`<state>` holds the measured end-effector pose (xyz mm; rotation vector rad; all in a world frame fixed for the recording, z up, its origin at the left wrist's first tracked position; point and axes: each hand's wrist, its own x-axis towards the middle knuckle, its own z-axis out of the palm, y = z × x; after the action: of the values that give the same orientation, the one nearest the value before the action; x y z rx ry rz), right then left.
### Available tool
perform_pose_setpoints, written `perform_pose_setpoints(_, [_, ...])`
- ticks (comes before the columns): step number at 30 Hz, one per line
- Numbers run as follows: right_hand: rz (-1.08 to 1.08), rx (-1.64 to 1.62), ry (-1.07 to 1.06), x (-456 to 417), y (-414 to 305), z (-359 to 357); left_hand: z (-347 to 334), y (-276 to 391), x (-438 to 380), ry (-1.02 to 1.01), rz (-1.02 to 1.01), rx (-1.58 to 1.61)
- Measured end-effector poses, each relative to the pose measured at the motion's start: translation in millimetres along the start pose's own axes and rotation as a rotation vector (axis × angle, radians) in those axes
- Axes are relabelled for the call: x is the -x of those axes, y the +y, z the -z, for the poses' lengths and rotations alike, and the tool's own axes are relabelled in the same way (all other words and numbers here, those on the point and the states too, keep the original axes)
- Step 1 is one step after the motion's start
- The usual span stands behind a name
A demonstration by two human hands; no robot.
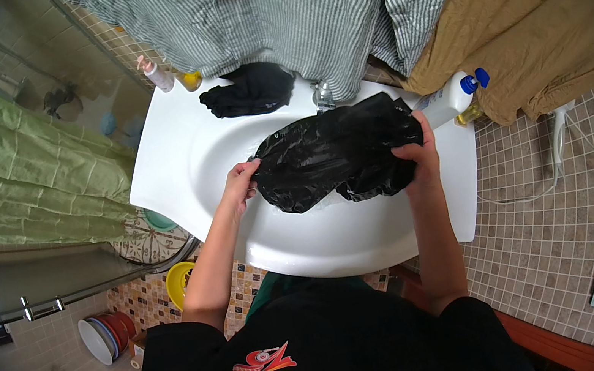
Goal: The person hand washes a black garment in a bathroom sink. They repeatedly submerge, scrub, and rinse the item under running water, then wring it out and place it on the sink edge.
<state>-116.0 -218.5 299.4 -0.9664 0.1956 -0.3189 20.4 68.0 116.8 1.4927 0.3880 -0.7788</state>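
A wet black garment (326, 152) is stretched out over the white washbasin (307, 256). My left hand (243, 182) pinches its left end, and my right hand (420, 152) grips the right end with the thumb on top. The cloth is glossy and bunched, with a fold hanging lower on the right. Behind it stands a chrome faucet (323, 96), its spout partly hidden by the fabric. Another dark cloth (254, 89) lies crumpled on the basin's back rim, left of the faucet.
A white pump bottle with a blue head (456, 92) stands right of the basin, close to my right hand. A pink pump bottle (160, 78) stands at the back left corner. A striped shirt (306, 17) and brown cloth (515, 26) hang behind. A yellow basin (176, 284) sits below left.
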Motion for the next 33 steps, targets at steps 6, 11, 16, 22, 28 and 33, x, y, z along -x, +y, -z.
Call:
perform_pose_setpoints(6, [0.115, 0.208, -0.038, -3.7, 42.2, 62.8, 16.3, -38.3, -15.1, 0.151, -0.167, -0.036])
perform_pose_setpoints(11, [0.153, 0.798, -0.226, 20.2, 63.6, 146.2, 31.0, -51.8, 3.3, 0.377, -0.478, -1.008])
perform_pose_setpoints(16, [0.202, 1.238, -0.407, 28.1, 79.8, 169.2, -15.9, -15.8, 22.8, 0.261, -0.997, -1.146])
perform_pose_setpoints(22, [-0.090, 1.652, 0.128, 15.1, 181.4, 139.2, -88.3, -48.4, -6.4, -0.182, -1.008, -1.509])
perform_pose_setpoints(28, [-0.105, 1.696, -0.063, -3.2, 226.1, 136.5, -90.8, -76.0, -43.4, -0.201, -0.868, -1.614])
perform_pose_setpoints(33, [-0.151, 1.755, -0.142, -15.8, 240.6, 145.1, -86.4, -90.4, -56.6, -0.210, -0.922, -1.547])
